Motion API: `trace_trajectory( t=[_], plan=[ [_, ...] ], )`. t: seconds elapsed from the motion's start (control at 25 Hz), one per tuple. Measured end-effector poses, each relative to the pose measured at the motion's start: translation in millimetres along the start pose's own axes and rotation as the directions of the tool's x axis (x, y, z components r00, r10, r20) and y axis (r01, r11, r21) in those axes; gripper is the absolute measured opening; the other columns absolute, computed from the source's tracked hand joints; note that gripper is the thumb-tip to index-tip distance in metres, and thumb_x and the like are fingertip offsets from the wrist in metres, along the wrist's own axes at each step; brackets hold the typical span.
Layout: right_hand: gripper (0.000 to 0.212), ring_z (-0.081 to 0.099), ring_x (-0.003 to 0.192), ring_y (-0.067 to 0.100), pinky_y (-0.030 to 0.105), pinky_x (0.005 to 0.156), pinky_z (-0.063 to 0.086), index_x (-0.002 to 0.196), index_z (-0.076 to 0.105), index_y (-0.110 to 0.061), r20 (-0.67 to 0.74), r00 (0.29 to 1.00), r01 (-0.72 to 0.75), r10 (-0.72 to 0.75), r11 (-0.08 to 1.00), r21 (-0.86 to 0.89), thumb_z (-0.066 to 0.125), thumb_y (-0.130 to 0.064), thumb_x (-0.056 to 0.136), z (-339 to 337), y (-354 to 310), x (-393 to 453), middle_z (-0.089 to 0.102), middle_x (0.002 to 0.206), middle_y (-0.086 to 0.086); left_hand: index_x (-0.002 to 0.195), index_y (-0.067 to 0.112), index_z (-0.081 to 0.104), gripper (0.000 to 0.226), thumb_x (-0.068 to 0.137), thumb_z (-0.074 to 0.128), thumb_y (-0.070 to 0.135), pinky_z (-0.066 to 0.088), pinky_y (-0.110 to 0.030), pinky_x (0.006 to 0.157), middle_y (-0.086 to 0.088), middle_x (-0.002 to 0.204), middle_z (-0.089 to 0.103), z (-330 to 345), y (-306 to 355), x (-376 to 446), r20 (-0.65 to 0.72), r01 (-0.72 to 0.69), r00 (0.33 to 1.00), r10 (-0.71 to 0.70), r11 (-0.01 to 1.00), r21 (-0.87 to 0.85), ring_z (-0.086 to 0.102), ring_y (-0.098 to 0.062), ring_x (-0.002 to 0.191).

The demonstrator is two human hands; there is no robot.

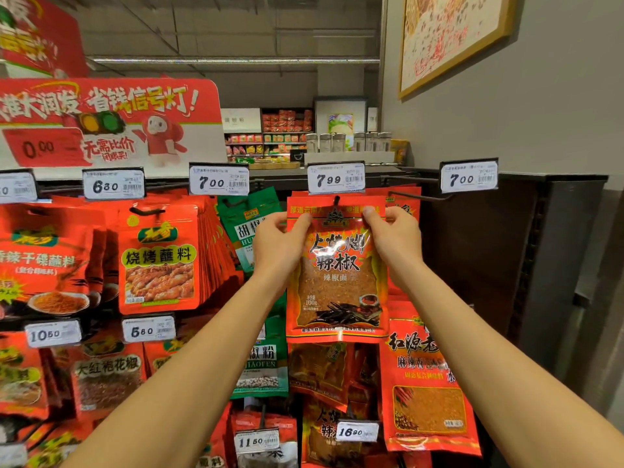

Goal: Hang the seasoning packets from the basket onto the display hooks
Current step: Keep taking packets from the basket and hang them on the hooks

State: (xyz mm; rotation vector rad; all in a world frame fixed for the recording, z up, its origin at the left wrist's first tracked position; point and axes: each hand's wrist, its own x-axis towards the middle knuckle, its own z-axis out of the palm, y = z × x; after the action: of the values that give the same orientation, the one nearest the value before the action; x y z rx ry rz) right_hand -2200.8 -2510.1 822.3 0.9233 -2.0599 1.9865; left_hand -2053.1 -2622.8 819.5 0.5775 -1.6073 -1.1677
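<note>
Both forearms reach up, the left hand and right hand pinching the top corners of a chilli packet whose hole seems threaded on the hook under the 7.99 tag; basket unseen, so remaining stock unknown.

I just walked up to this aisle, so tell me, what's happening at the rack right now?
A person is stocking a seasoning rack. Both hands pinch the top corners of a red chili packet, left hand on one side, right hand on the other. Its hang hole sits on the hook under the 7.99 tag. The hook to the right, under a 7.00 tag, is bare.
</note>
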Motion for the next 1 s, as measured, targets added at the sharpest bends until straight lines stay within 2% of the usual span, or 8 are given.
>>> trace_trajectory(
  t=[0.12,0.2,0.28,0.4,0.48,0.72,0.88,1.0],
  plan=[
    [0.059,0.054,0.105,0.019,0.035,0.086,0.041,0.130,0.049,-0.017,0.025,1.000,-0.016,0.018,0.997,-0.080,0.062,-0.058,0.090,1.5,19.9,-13.3,0.056,0.114,-0.004,0.117,0.020,0.063,0.040,0.089,0.070,0.048,0.052,-0.034,0.080,0.007,0.099,0.068,-12.0,-23.5,-9.7,0.087,0.016,0.996,-0.023,0.997,0.078,0.067,-0.013,0.087],
    [0.065,0.055,0.109,0.022,0.036,0.088,0.042,0.138,0.043,-0.013,0.070,0.997,-0.032,0.039,0.995,-0.091,0.060,-0.056,0.092,12.7,25.5,-12.5,0.058,0.122,0.002,0.100,0.014,0.069,0.028,0.095,0.065,0.041,0.055,-0.033,0.069,-0.001,0.082,0.074,-4.1,-28.6,-7.1,0.212,0.199,0.961,-0.179,0.977,-0.076,0.071,-0.016,0.070],
    [0.068,0.057,0.118,0.030,0.042,0.096,0.046,0.141,0.041,-0.011,0.075,0.992,-0.095,0.102,0.991,-0.092,0.060,-0.056,0.093,25.0,26.9,-3.5,0.058,0.131,0.009,0.088,0.007,0.071,0.033,0.098,0.061,0.037,0.053,-0.035,0.069,-0.008,0.079,0.074,6.7,-31.3,3.0,0.178,0.239,0.959,-0.223,0.968,-0.078,0.070,-0.023,0.070],
    [0.030,0.062,0.094,0.025,0.037,0.077,0.045,0.098,0.060,-0.022,0.050,0.989,-0.139,0.142,0.989,-0.057,0.066,-0.051,0.092,40.2,33.1,17.5,0.068,0.108,0.003,0.079,0.008,0.069,0.034,0.098,0.061,0.035,0.047,-0.034,0.069,-0.009,0.076,0.069,16.9,-36.5,23.4,0.087,0.210,0.975,-0.205,0.976,-0.052,0.064,-0.023,0.072],
    [0.028,0.063,0.086,0.025,0.034,0.065,0.041,0.080,0.059,-0.023,0.055,0.985,-0.167,0.166,0.986,0.002,0.068,-0.046,0.092,49.7,40.1,30.8,0.068,0.088,-0.001,0.074,0.014,0.068,0.032,0.098,0.061,0.034,0.049,-0.034,0.067,-0.002,0.072,0.071,22.2,-41.8,38.8,0.072,0.228,0.972,-0.225,0.973,-0.040,0.065,-0.023,0.071],
    [0.037,0.066,0.089,0.030,0.040,0.080,0.052,0.084,0.068,-0.018,0.109,0.979,-0.156,0.170,0.980,-0.125,0.060,-0.053,0.094,62.4,37.5,62.1,0.070,0.085,0.003,0.082,0.014,0.069,0.032,0.097,0.060,0.041,0.049,-0.034,0.082,-0.005,0.084,0.069,42.3,-40.8,72.4,-0.052,0.231,0.973,-0.226,0.962,0.145,0.064,-0.028,0.091],
    [0.037,0.067,0.098,0.034,0.049,0.094,0.053,0.078,0.066,-0.019,0.191,0.959,-0.195,0.211,0.976,-0.100,0.059,-0.052,0.095,52.5,46.4,58.3,0.072,0.091,0.006,0.087,0.010,0.071,0.033,0.096,0.062,0.040,0.055,-0.043,0.091,-0.012,0.085,0.075,35.5,-48.1,69.7,0.031,0.236,0.970,-0.242,0.962,0.136,0.070,-0.033,0.094],
    [0.040,0.064,0.088,0.033,0.045,0.081,0.050,0.074,0.060,-0.018,0.196,0.962,-0.183,0.188,0.982,-0.044,0.057,-0.052,0.097,39.3,54.1,37.1,0.067,0.083,0.006,0.081,0.017,0.066,0.026,0.095,0.064,0.039,0.052,-0.043,0.091,-0.017,0.107,0.074,11.7,-55.4,54.4,0.070,0.226,0.969,-0.236,0.965,0.132,0.068,-0.034,0.103]
  ],
)
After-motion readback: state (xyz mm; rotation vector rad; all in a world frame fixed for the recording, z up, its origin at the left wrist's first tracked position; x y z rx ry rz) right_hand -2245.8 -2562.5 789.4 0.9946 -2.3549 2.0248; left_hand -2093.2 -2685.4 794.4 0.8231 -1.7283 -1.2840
